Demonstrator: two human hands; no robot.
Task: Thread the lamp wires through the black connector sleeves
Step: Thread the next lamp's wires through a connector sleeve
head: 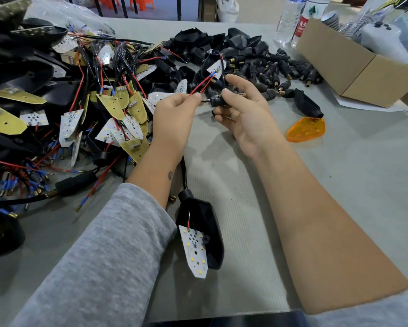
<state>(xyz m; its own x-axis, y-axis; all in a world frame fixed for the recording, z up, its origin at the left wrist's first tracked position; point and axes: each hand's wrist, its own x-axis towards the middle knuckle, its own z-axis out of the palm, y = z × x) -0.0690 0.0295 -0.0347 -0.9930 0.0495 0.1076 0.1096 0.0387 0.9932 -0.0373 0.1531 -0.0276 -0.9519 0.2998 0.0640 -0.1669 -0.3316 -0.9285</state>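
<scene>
Threading is the step in hand, by my reading. The left hand [174,114] pinches a pair of red wires [201,84] between thumb and forefinger, right at the mouth of a black connector sleeve [218,101]. The right hand [243,109] holds that sleeve, thumb and fingertips curled round it, with a brass threaded end [242,94] showing just past the thumb. Both wires rise from the pinch to a white LED board [217,67] that hangs just above the sleeve, against a black lamp housing [209,60].

Whether the wire tips are already inside the sleeve cannot be told; the fingers hide the opening. The next move probably calls for keeping both tips together and aligned with the bore, then feeding them through while the right hand keeps the sleeve steady.

Counts, taken around the held sleeve: two hands, two red wires in the pinch, one sleeve in hand. One orange lens [305,129] lies to its right on the grey table [340,185]. One housing with a board [199,234] lies below it, between the forearms. One cardboard box [354,64] stands to the upper right. Loose sleeves [281,69] above and to its right are too many and too overlapped to count, as are the wired boards [80,102] piled to its left.
</scene>
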